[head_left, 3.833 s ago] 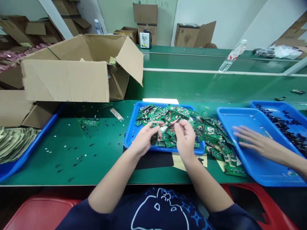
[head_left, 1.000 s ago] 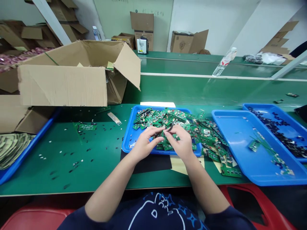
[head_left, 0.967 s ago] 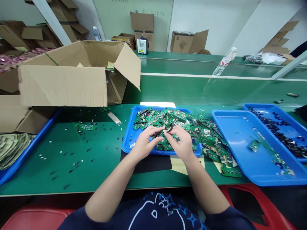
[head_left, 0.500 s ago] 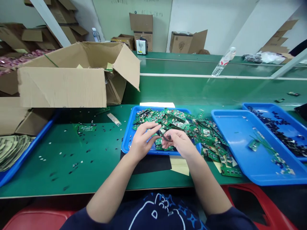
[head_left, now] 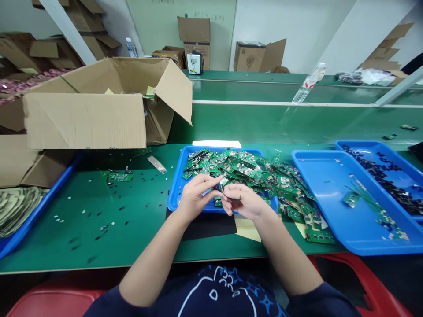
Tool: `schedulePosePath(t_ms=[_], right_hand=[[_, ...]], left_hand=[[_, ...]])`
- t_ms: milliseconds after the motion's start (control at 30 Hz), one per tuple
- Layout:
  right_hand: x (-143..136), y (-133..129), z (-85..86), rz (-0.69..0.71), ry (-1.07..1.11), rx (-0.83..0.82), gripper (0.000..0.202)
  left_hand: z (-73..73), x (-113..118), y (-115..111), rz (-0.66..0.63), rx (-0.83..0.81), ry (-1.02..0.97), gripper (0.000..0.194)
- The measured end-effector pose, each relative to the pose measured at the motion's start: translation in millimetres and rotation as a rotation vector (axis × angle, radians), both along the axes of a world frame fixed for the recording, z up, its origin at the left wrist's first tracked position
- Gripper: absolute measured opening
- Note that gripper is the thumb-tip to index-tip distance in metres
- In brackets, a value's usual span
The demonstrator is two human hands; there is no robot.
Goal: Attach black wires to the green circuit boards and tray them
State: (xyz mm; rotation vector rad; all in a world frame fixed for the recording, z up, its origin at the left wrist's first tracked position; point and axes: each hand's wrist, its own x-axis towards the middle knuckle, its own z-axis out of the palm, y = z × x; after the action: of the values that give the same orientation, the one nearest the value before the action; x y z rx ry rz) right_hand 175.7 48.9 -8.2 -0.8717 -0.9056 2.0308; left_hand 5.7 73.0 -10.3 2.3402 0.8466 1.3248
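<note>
Over the near part of a blue tray (head_left: 174,203), my two hands meet. My left hand (head_left: 194,196) pinches a small circuit board (head_left: 222,184) between thumb and fingers; most of it is covered. In my right hand (head_left: 246,200) is a thin dark tool (head_left: 234,200), shaped like tweezers, with the fingers closed round it and its near end against the board's edge. Green circuit boards (head_left: 239,165) lie heaped in the tray behind the hands. More loose boards (head_left: 294,193) spill over the tray's right side onto the table.
To the right stand a blue tray (head_left: 325,193) with a few board pieces and another blue tray (head_left: 410,176) with small black parts. A large open cardboard box (head_left: 86,121) is at the left. Small scraps dot the green table (head_left: 139,237). A water bottle (head_left: 309,83) stands behind.
My right hand has turned, and the dark tool now lies nearly level instead of slanting up between the hands. My left hand has closed its pinch slightly, staying in place.
</note>
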Motion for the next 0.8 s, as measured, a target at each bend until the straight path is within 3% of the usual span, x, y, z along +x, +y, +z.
schedulePosePath(t_ms=[267, 400, 500, 667, 800], right_hand=[[-5.1, -1.3, -1.1, -0.106, -0.037, 0.075, 0.039], [-6.7, -1.0, -2.9, -0.242, -0.085, 0.147, 0.038], [-7.2, -1.8, -1.7, -0.314, -0.137, 0.242, 0.051], [-10.1, -3.4, -1.1, -0.424, -0.229, 0.381, 0.031], [-10.8, -4.6, -4.3, -0.544, -0.407, 0.539, 0.018]], left_hand=[[2.0, 2.8, -3.5, -0.088, -0.300, -0.157, 0.031], [-0.7, 5.8, -5.9, -0.061, -0.355, -0.227, 0.033], [-1.8, 8.4, -7.2, -0.041, -0.372, -0.273, 0.032], [-2.5, 11.8, -6.8, -0.018, -0.516, -0.417, 0.039], [-1.5, 12.3, -6.4, -0.054, -0.607, -0.457, 0.027]])
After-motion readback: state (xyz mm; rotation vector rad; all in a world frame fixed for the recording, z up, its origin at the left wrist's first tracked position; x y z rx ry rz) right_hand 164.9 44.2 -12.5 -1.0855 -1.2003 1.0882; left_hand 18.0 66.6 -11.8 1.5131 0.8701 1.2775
